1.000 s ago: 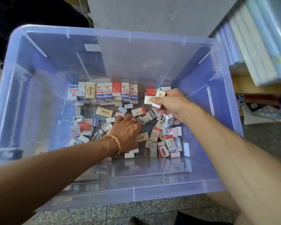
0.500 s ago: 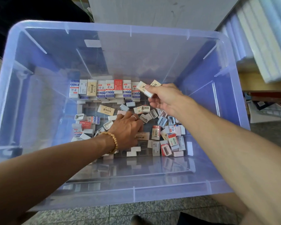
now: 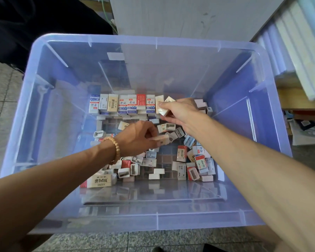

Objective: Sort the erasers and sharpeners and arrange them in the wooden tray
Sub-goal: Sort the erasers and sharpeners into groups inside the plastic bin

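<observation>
Head view — white paper-sleeved erasers (image 3: 163,108) in right hand (image 3: 180,111) fingers, another (image 3: 162,139) pinched by left hand (image 3: 136,137)

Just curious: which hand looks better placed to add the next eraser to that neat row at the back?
Probably the right hand: it holds erasers right at the end of the row. The left hand is nearer, over the loose pile.

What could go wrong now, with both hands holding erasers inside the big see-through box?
The right hand pinches two erasers at once beside the standing row; one might slip, or a knuckle could tip the row like dominoes. The left hand lifts a white eraser over the loose pile, where erasers and sharpeners lie mixed, so a mix-up seems possible.
</observation>
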Motion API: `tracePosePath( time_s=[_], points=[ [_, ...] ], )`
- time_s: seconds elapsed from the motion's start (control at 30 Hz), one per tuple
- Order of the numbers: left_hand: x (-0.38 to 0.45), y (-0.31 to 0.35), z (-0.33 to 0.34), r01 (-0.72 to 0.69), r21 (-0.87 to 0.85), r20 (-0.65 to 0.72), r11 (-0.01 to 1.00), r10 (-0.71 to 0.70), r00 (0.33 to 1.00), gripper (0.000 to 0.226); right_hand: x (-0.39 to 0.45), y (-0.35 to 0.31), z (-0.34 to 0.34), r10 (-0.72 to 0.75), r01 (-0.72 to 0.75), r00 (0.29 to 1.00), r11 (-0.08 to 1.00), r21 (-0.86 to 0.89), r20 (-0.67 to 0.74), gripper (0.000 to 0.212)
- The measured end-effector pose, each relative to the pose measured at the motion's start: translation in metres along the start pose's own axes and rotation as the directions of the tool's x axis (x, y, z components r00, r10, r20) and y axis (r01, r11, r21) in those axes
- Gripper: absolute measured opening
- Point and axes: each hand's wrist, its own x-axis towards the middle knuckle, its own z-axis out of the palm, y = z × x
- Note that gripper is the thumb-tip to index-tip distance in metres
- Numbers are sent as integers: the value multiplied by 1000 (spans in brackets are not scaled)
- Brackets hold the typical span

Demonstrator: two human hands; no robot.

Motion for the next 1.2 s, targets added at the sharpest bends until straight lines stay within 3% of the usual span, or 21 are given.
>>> tracePosePath(
  time_s=[0.13,0.27,0.43,0.53,0.63,0.87,1.1,1.2],
  points=[
    [-19,-3,-18,171,-279,-89,945,-203,975,14,-4,-6,-1,-71,63,997,967,-247,-23,22],
    [-36,-13,-29,280,-589,-115,758,-421,900,11,-12,-11,-4,-212,195,977,869,-455,15,13],
    [-53,-20,-41,261,-845,-78,467,-591,803,10,-16,-12,-6,-156,151,988,911,-383,19,12],
    [-61,-21,-45,243,-887,-55,394,-611,789,5,-23,-20,-5,-157,143,987,941,-308,-21,14],
    [-71,-22,-47,248,-904,-32,349,-632,774,6,-31,-26,11,-167,183,983,947,-263,82,7],
    [-98,-20,-42,296,-883,-8,364,-643,766,8,-37,-39,87,-134,270,937,864,-425,323,4],
    [-100,-20,-41,308,-865,-17,397,-635,772,9,-26,-36,147,-198,324,934,818,-475,296,25],
    [-99,-22,-41,308,-870,-14,385,-643,765,8,-19,-30,153,-192,309,942,816,-488,274,21]
  ],
)
